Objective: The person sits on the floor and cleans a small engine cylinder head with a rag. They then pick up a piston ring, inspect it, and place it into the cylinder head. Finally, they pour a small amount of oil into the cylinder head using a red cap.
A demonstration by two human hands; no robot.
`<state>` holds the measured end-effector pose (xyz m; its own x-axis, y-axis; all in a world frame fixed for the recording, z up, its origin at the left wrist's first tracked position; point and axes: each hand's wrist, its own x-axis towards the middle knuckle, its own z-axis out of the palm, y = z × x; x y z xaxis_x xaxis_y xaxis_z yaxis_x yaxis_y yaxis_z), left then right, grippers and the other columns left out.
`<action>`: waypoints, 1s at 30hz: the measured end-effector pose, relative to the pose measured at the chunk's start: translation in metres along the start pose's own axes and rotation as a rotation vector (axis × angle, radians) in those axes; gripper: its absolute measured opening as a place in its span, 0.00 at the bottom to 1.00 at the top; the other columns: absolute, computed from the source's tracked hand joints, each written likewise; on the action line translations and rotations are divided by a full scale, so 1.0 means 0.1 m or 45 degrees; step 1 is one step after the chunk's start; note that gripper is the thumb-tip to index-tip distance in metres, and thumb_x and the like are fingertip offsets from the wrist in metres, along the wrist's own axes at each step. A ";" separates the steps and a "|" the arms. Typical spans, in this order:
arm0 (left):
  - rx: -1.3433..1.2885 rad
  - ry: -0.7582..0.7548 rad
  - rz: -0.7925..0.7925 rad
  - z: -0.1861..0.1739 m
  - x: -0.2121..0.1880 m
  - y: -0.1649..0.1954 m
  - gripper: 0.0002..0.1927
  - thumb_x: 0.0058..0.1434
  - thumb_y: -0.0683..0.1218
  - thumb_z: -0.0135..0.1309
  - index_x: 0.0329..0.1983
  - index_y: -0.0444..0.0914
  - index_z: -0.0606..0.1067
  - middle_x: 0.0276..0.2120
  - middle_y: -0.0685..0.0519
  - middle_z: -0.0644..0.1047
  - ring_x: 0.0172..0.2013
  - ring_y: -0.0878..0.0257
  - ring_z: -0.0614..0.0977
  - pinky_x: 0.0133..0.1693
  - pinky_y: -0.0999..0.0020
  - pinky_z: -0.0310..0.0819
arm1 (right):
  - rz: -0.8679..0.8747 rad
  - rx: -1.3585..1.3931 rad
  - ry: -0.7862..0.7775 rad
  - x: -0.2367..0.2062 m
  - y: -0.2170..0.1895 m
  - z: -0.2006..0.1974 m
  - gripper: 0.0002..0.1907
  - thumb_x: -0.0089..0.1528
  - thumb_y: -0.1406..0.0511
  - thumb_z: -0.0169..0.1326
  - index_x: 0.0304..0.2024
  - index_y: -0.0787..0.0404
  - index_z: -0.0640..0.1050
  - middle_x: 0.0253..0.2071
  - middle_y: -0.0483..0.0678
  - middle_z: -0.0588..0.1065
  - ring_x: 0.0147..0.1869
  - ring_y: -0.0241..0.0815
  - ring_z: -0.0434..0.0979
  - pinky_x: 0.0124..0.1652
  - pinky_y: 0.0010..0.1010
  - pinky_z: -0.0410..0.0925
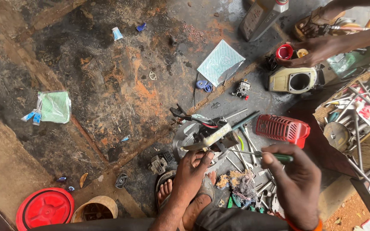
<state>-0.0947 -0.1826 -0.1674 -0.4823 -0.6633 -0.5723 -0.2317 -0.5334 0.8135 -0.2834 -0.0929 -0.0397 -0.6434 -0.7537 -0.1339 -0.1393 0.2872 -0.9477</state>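
Two hands worked on a small engine part on a stained workshop floor.

At lower centre of the frame, the left hand (192,170) rested on the small engine assembly (208,137), fingers curled over its near edge to steady it. To its right, the right hand (297,185) had its fingers closed around a green-handled screwdriver (258,154), whose thin shaft pointed left toward the assembly. A red ribbed cover (282,129) lay just right of the assembly, and loose wrenches (249,143) and a rag (241,185) sat between the hands. At upper right, another person's hand (311,52) touched a cream engine housing (294,79) beside a red cap (284,51). A red lid (44,208) lay at lower left.
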 end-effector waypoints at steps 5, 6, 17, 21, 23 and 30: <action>0.004 0.033 -0.002 0.03 0.02 -0.02 0.34 0.64 0.64 0.54 0.54 0.29 0.73 0.43 0.43 0.83 0.44 0.59 0.87 0.44 0.63 0.81 | 0.313 -0.013 0.127 0.19 0.10 -0.20 0.09 0.68 0.67 0.59 0.47 0.68 0.80 0.33 0.50 0.76 0.32 0.36 0.67 0.31 0.26 0.59; -0.004 0.021 -0.051 0.04 0.02 -0.02 0.34 0.63 0.64 0.54 0.54 0.29 0.73 0.40 0.44 0.84 0.41 0.58 0.87 0.42 0.63 0.81 | 0.286 -0.039 0.104 0.25 0.13 -0.25 0.08 0.67 0.67 0.58 0.46 0.66 0.80 0.34 0.48 0.76 0.35 0.34 0.70 0.35 0.25 0.63; -0.020 0.015 -0.136 0.07 0.03 -0.01 0.32 0.63 0.63 0.53 0.54 0.31 0.72 0.33 0.45 0.84 0.35 0.60 0.88 0.39 0.66 0.81 | 0.545 -1.298 -0.988 0.66 1.46 0.08 0.16 0.64 0.52 0.54 0.46 0.54 0.81 0.39 0.52 0.84 0.45 0.51 0.85 0.48 0.44 0.74; 0.012 0.092 -0.046 0.12 0.09 -0.31 0.31 0.63 0.64 0.56 0.51 0.32 0.75 0.34 0.47 0.85 0.37 0.61 0.87 0.40 0.67 0.79 | 0.411 -1.387 -1.347 0.46 1.83 0.30 0.22 0.61 0.47 0.57 0.50 0.52 0.80 0.45 0.53 0.81 0.51 0.54 0.82 0.53 0.44 0.73; 0.015 0.135 0.024 0.15 0.13 -0.42 0.30 0.64 0.64 0.58 0.45 0.30 0.79 0.34 0.48 0.84 0.36 0.60 0.86 0.39 0.67 0.79 | 0.455 -1.483 -1.382 0.42 1.76 0.33 0.27 0.60 0.43 0.59 0.53 0.51 0.78 0.48 0.52 0.80 0.55 0.55 0.80 0.54 0.45 0.73; 0.155 0.337 0.166 0.03 0.17 -0.20 0.26 0.62 0.62 0.63 0.47 0.36 0.78 0.36 0.49 0.81 0.38 0.62 0.83 0.40 0.66 0.77 | 0.129 -0.754 -0.664 0.79 1.20 0.34 0.20 0.60 0.54 0.58 0.48 0.58 0.82 0.38 0.51 0.83 0.44 0.47 0.85 0.47 0.41 0.76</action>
<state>-0.1010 -0.1817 -0.1928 -0.2815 -0.8441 -0.4563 -0.2896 -0.3786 0.8791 -0.3257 -0.1383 -0.1742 -0.2590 -0.8447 -0.4684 -0.5700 0.5252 -0.6319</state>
